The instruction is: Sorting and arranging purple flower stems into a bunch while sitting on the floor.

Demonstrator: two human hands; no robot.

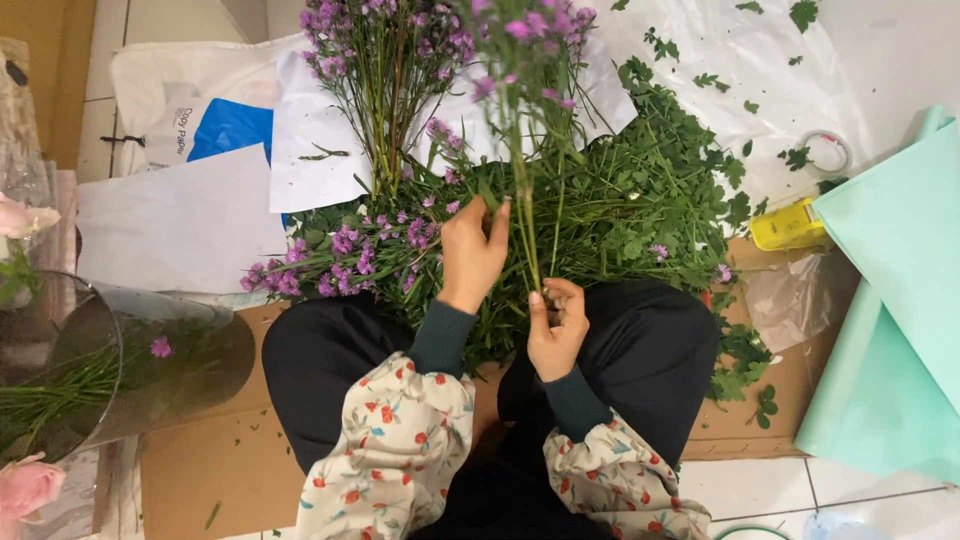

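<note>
Hands sorting purple flowers at mid-frame.
Right hand (556,335) pinches one stem (524,205) upright; left hand (472,250), fingers loosely curled, rests on the leafy pile (640,200) beside it.

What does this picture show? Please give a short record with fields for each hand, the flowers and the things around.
left hand: left hand lies on the pile of green stems, fingers up, open
right hand: right hand pinches a purple flower stem, held upright
flowers: purple flower bunch lies on white paper
left side: glass vase on its side; pink roses
right side: mint green paper roll, yellow tape dispenser, tape ring
</note>
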